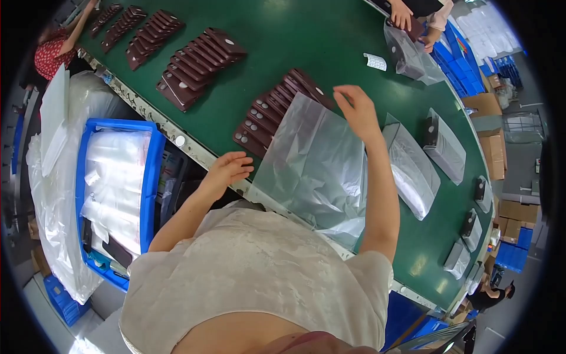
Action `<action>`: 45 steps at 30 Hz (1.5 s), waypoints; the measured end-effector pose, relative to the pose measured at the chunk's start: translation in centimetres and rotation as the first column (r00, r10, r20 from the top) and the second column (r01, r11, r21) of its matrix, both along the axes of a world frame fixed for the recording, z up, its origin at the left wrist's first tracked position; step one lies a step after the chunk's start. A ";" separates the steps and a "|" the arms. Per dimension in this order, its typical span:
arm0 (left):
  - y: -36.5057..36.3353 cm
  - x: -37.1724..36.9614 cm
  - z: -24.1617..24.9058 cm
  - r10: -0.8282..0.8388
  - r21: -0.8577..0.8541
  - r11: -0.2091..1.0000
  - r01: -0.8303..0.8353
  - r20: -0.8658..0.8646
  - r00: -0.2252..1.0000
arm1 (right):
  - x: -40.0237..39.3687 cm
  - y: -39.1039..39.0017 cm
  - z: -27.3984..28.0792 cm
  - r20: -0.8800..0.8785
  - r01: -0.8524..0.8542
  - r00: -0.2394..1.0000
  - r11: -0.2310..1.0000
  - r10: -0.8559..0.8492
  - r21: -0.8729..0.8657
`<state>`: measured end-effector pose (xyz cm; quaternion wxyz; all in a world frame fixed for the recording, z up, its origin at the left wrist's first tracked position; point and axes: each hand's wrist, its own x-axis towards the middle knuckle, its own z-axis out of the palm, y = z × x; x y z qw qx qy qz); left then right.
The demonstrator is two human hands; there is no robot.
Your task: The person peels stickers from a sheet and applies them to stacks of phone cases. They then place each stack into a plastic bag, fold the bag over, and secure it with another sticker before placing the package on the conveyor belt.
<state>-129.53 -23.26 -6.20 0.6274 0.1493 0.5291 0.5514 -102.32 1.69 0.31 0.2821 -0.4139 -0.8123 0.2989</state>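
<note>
A row of dark brown flat cases [259,121], with pale round spots on their ends, leans on the green table in front of me. A clear plastic bag [315,165] lies between my arms, its upper corner overlapping the row. My left hand [227,172] hovers by the table's near edge, beside the row's left end, fingers loosely bent and apart, holding nothing. Beyond the row's right end is my right hand [358,112], fingers stretched out and nothing in them. To its right lies a bagged stack of cases [413,168]; another bagged stack [446,147] lies farther right.
More rows of brown cases [200,65] stretch up the table to the left. Several smaller bagged stacks [471,230] line the right side. A blue crate [154,177] of clear bags stands at my left. At the top right, another person's hands [402,15] handle a bagged stack.
</note>
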 end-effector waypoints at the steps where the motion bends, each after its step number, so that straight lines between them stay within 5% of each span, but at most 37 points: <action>1: -0.4 -0.1 0.0 0.015 -0.128 0.992 0.014 0.220 0.975 | -1.3 1.7 -1.5 -0.004 -0.003 1.000 1.000 0.003 0.001; 6: 4.6 2.0 -1.7 0.103 -0.071 0.994 -0.082 0.386 0.917 | -5.6 3.0 -5.0 0.348 0.022 0.937 0.998 0.003 -0.067; 8: 8.1 2.8 -1.8 -0.163 -0.062 0.985 0.162 -0.008 0.987 | -5.5 3.3 -4.2 0.434 0.027 0.901 0.998 0.002 -0.062; 9: 10.1 2.7 -1.7 -0.166 -0.054 0.985 0.166 0.002 0.986 | -5.2 3.6 -3.6 0.419 0.068 0.908 0.981 0.014 -0.181; 11: 14.2 2.3 -1.0 -0.326 -0.068 0.934 0.352 -0.571 0.753 | -4.5 3.6 -2.5 0.379 0.147 0.925 0.901 0.020 -0.408; 15: 19.5 3.0 -3.7 -0.171 0.064 0.939 0.337 -0.764 0.622 | -3.5 2.3 -1.6 0.208 0.092 0.978 0.863 0.016 -0.497; 16: 19.6 2.8 -1.3 -0.161 0.080 0.938 0.339 -0.764 0.625 | -3.8 1.9 -1.2 0.212 0.096 0.977 0.870 0.010 -0.483; 18: 18.1 1.7 5.1 0.127 0.324 0.869 0.374 -0.877 0.464 | -5.1 -0.4 -0.9 -0.182 0.050 0.976 0.935 -0.121 -0.352; 19: 18.1 1.3 4.9 0.119 0.316 0.871 0.377 -0.878 0.463 | -5.6 -1.2 -1.2 -0.377 0.048 0.912 0.956 -0.160 -0.289; 24: 19.1 -0.9 0.7 0.151 0.424 0.761 0.491 -0.851 0.503 | -7.2 -0.3 -7.1 -0.414 0.009 0.897 0.944 -0.154 -0.330; 27: 20.3 -1.4 -2.6 0.156 0.424 0.761 0.492 -0.855 0.495 | -8.7 -0.1 -8.5 -0.323 0.108 0.934 0.982 -0.154 -0.155; 31: 20.9 -1.0 1.1 -0.015 0.132 0.910 0.392 -0.937 0.350 | -9.0 0.9 -6.2 -0.029 0.248 0.969 0.967 -0.247 0.052; 34: 20.9 -2.2 5.1 -0.366 -0.174 0.887 0.427 -0.829 0.423 | -9.8 2.5 -3.0 0.145 0.220 0.968 0.971 -0.206 -0.094; 36: 20.6 -2.1 3.4 -0.344 -0.205 0.904 0.376 -0.870 0.354 | -10.0 1.8 -4.1 0.233 0.213 0.958 0.958 -0.167 -0.190; 38: 22.2 -1.9 1.4 -0.257 -0.200 0.942 0.271 -0.946 0.195 | -11.0 2.3 -7.8 0.091 0.269 0.961 0.959 -0.261 -0.091; 39: 23.4 -1.6 0.0 -0.248 -0.191 0.944 0.270 -0.949 0.195 | -11.4 3.0 -9.2 0.014 0.301 0.953 0.953 -0.301 -0.041; 42: 24.8 0.4 -5.1 0.281 0.343 0.935 -0.087 -0.573 0.769 | -12.9 2.0 -10.3 -0.053 0.378 0.924 0.926 -0.378 -0.008; 45: 25.7 1.1 -5.1 0.311 0.516 0.856 0.014 -0.537 0.785 | -12.6 2.9 -10.4 -0.156 0.367 0.915 0.928 -0.372 -0.062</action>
